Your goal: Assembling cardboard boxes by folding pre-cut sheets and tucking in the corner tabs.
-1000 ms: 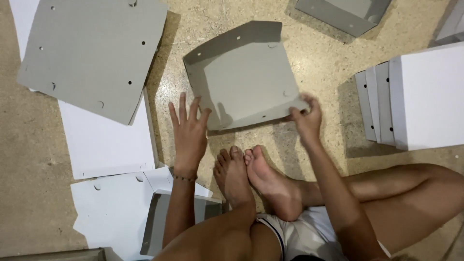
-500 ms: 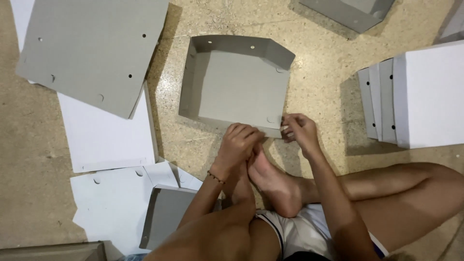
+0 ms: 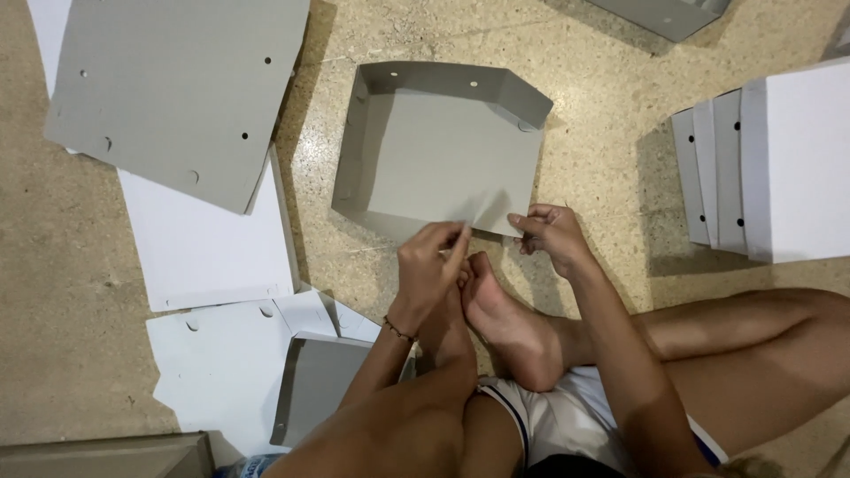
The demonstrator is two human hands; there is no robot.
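Left hand [image 3: 431,265] and right hand [image 3: 551,232] pinch, fingers curled.

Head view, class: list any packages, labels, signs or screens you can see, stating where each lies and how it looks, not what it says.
No labels, signs or screens show.
Grey folded tray: floor centre, both hands at its near edge.
Grey flat sheet: upper left, holed.
White sheets: left, flat.
White-and-grey stack: right.

The tray [image 3: 438,150] sits centre frame, my hands [image 3: 429,265] at its lower edge. A panel [image 3: 177,88] lies upper left over sheets [image 3: 208,248]; stacked boards [image 3: 770,168] stand right.
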